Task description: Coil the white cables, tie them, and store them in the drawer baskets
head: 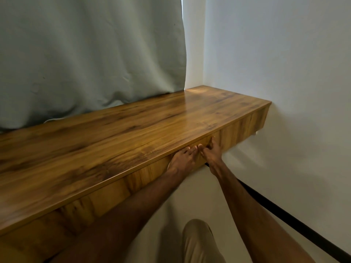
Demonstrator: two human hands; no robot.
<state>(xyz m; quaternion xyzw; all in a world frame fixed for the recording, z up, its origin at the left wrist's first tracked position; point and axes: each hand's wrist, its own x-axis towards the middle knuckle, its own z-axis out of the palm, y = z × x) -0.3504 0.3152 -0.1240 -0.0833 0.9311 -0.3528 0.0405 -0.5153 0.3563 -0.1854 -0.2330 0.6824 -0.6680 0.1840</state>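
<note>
No white cables anywhere in view, so none in either grip; presumably stowed behind the drawer front (150,171) or elsewhere. Left hand (182,158) laid straight-fingered on that front under the desktop (133,130) edge, right hand (212,154) touching alongside, half-bent. Hooked or merely pressing: cannot tell. Likely set there to work the drawer.

Wall (284,63) bounds the desk's (114,139) right end, curtain (85,54) its back.
</note>
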